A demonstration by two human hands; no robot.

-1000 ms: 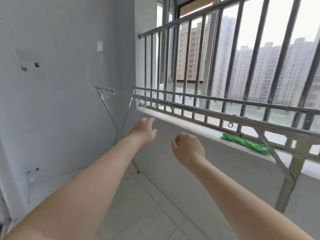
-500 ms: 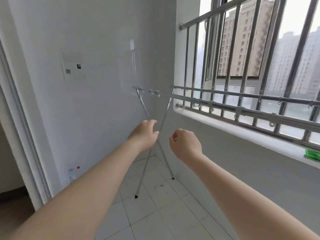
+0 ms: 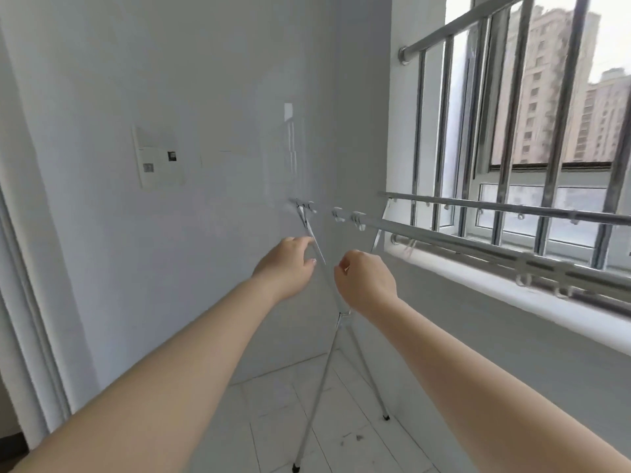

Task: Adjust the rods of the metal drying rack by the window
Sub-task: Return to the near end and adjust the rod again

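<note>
The drying rack (image 3: 345, 322) stood at the wall end of the window sill (image 3: 512, 285), its crossed legs planted on the tiled floor (image 3: 273, 404) and its long rods (image 3: 444, 233) running off to the right along the window bars (image 3: 498, 158). Both hands were raised in front of the rack's end frame. The left hand (image 3: 285, 262) was loosely curled with its fingertips at the slanted leg tube, apparently touching it rather than gripping, though motion blur made that uncertain. The right hand (image 3: 367, 279) was drawn into a loose fist just beside the same leg, holding nothing.

The step in hand looked like reaching for the rod ends near the top of the frame. To do it well, the left hand would best steady the leg or the top bracket (image 3: 304, 206) while the right closed fully round the nearest rod end (image 3: 355, 218), sliding it along its own line rather than lifting, so the light frame would not tip or scrape across the tiles.
</note>
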